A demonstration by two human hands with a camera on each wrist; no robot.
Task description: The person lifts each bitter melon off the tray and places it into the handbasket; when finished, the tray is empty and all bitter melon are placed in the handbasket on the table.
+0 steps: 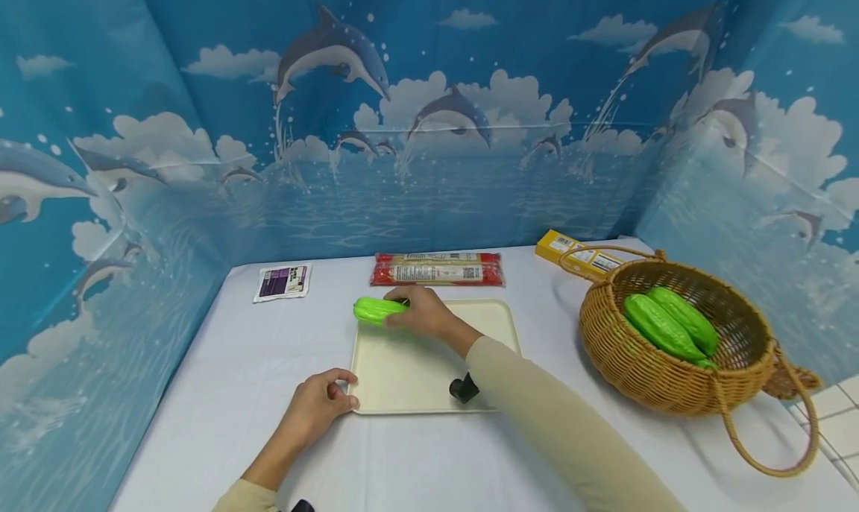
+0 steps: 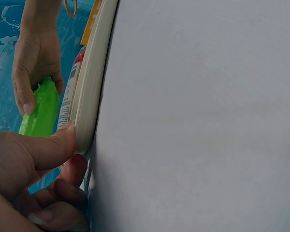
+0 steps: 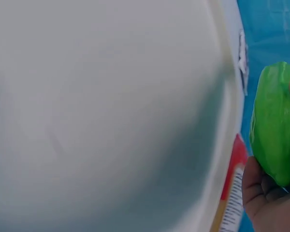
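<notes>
A glossy bright green, ridged, long vegetable (image 1: 377, 311) is in my right hand (image 1: 423, 312), above the far left corner of a cream tray (image 1: 409, 374). Fingers and thumb grip it near one end, and its other end points left. The right wrist view shows the same green vegetable (image 3: 275, 121) beside the tray's rim (image 3: 227, 121). My left hand (image 1: 318, 404) pinches the tray's near left corner. In the left wrist view the thumb (image 2: 58, 147) lies on the tray edge (image 2: 89, 96), with the other fingers curled below it.
A wicker basket (image 1: 644, 374) with similar green vegetables (image 1: 664, 326) stands at the right. Behind the tray lie red-and-clear packets (image 1: 436, 270). A yellow box (image 1: 577, 253) is at the back right, a purple-and-white sachet (image 1: 282, 282) at the back left. A dolphin-print curtain (image 1: 429, 184) encloses the table.
</notes>
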